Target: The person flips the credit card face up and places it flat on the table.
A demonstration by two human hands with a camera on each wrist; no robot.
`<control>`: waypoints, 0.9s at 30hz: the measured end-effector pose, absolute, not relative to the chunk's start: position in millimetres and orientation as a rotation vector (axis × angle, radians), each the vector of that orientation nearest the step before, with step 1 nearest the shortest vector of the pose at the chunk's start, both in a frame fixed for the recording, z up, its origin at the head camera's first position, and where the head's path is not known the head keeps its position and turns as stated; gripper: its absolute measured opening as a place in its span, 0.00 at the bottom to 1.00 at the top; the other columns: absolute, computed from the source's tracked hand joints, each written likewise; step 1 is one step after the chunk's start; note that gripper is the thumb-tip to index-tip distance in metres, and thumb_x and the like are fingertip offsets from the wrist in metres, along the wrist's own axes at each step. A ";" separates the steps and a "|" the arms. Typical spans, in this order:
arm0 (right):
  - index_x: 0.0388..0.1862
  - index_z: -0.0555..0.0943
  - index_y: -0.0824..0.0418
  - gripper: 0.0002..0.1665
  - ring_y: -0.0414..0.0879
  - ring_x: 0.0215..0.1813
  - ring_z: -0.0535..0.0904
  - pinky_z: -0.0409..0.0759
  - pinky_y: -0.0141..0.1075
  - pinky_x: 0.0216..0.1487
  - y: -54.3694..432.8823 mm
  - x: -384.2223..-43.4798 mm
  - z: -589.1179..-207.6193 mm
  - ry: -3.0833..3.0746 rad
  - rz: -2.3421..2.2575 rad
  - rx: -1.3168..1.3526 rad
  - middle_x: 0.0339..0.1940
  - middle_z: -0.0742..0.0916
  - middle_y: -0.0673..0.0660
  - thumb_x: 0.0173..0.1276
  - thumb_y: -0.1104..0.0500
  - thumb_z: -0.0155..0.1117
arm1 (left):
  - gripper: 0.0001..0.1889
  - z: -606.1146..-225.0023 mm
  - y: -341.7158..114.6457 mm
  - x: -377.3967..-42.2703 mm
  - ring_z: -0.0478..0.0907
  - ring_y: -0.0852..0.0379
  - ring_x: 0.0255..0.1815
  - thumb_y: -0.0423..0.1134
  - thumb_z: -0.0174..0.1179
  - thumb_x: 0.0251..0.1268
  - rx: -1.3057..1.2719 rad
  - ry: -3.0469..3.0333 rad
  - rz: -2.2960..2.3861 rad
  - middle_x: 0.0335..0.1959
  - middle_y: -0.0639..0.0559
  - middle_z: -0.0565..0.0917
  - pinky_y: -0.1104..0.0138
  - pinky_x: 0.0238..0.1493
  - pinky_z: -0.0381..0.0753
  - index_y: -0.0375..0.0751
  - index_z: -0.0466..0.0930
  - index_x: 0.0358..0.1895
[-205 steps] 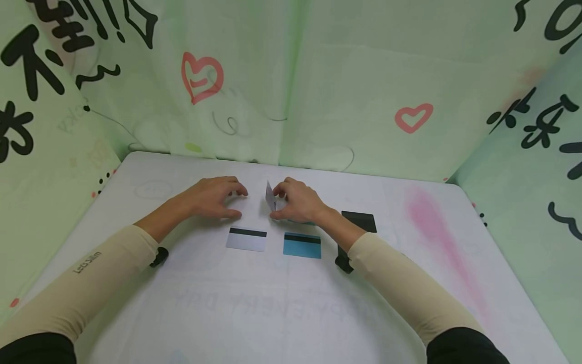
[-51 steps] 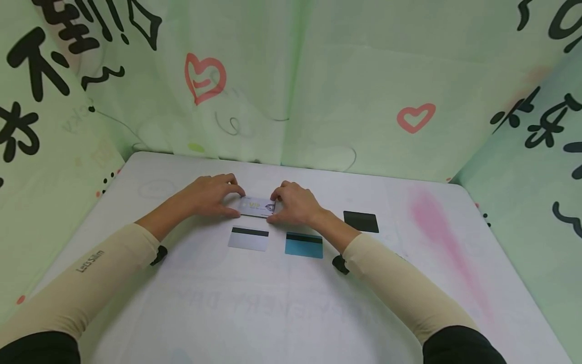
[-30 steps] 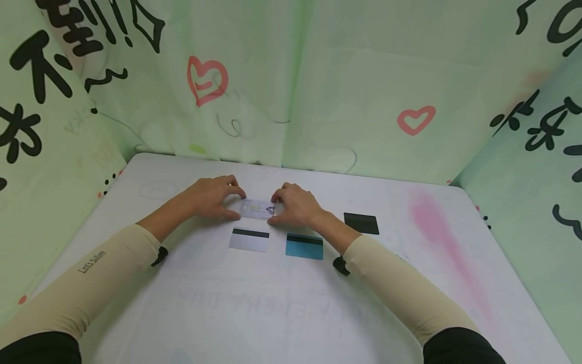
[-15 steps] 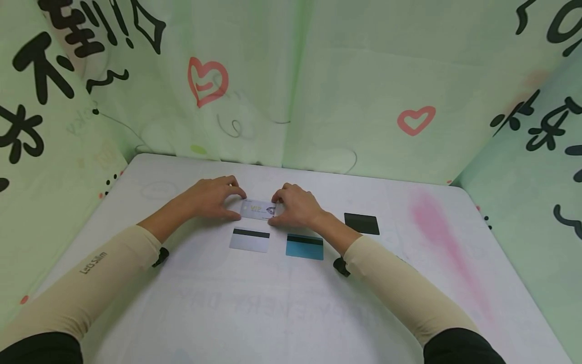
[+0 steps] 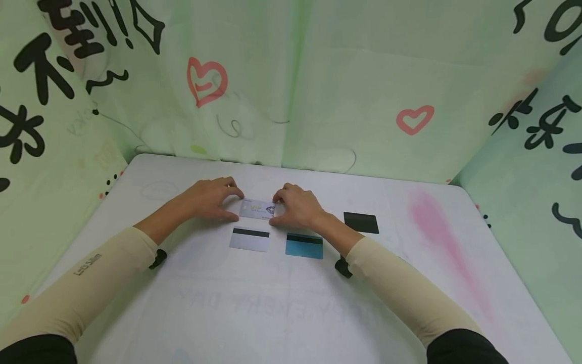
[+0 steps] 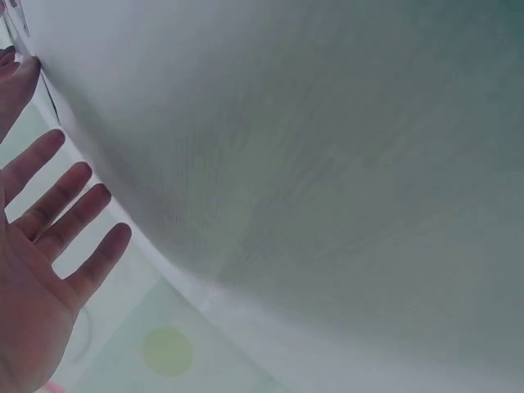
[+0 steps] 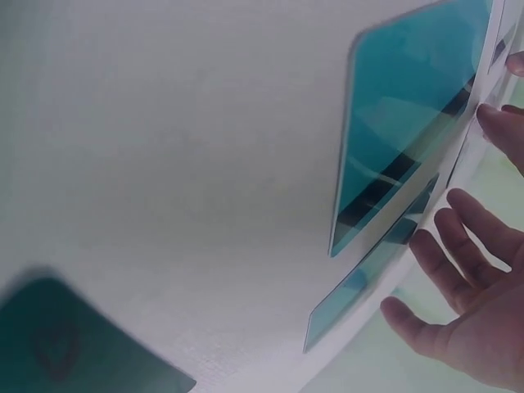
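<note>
A silvery card printed "VIP" [image 5: 256, 209] lies flat on the white table [image 5: 273, 313] between my hands. My left hand [image 5: 212, 198] is at its left end, thumb and index finger spread toward its corners; the left wrist view shows the other fingers of this hand [image 6: 49, 262] extended. At the right end, my right hand [image 5: 297, 206] has thumb and index finger at the corners, its other fingers [image 7: 434, 266] loosely stretched. Whether any fingertip still touches the card is unclear. Nearer me lie a pale card with a black stripe [image 5: 249, 241] and a blue striped card [image 5: 303, 249].
To the right lies a black card [image 5: 361, 223]. Another teal card [image 7: 372, 266] shows beneath the right hand in the right wrist view. A green curtain [image 5: 345, 76] with drawn hearts and lettering closes off the table's back and sides.
Earlier the right hand held the VIP card upright off the table; it has since been laid flat between both hands. In the last half second the hands have spread very slightly apart.
</note>
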State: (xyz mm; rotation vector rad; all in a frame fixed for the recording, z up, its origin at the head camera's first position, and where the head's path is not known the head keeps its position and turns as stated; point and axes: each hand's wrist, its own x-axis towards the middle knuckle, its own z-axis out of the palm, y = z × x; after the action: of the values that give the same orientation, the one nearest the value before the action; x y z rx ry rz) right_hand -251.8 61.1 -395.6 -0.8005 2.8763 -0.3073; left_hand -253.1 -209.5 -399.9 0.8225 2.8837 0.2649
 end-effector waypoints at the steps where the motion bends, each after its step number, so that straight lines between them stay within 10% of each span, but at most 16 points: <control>1: 0.59 0.85 0.56 0.32 0.47 0.52 0.79 0.81 0.44 0.51 61.8 -250.8 -395.2 2.879 -0.314 -0.802 0.56 0.83 0.54 0.62 0.40 0.76 | 0.30 -399.3 -209.5 -252.2 0.79 0.46 0.57 0.57 0.74 0.60 0.823 2.882 0.267 0.61 0.50 0.78 0.48 0.55 0.78 0.54 0.82 0.64; 27: 0.53 0.87 0.53 0.27 0.46 0.49 0.79 0.78 0.46 0.51 67.7 -216.1 -397.0 2.838 -0.390 -0.949 0.52 0.85 0.52 0.60 0.41 0.77 | 0.27 -396.4 -213.4 -216.8 0.79 0.48 0.53 0.57 0.75 0.59 0.917 2.854 0.243 0.59 0.49 0.80 0.50 0.54 0.78 0.55 0.84 0.60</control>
State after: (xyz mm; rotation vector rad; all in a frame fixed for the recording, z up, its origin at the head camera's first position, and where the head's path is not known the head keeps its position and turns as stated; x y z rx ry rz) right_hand -216.1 67.7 -397.0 -0.9489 2.8381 -0.3898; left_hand -216.8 -213.4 -396.4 0.9170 2.8535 0.2426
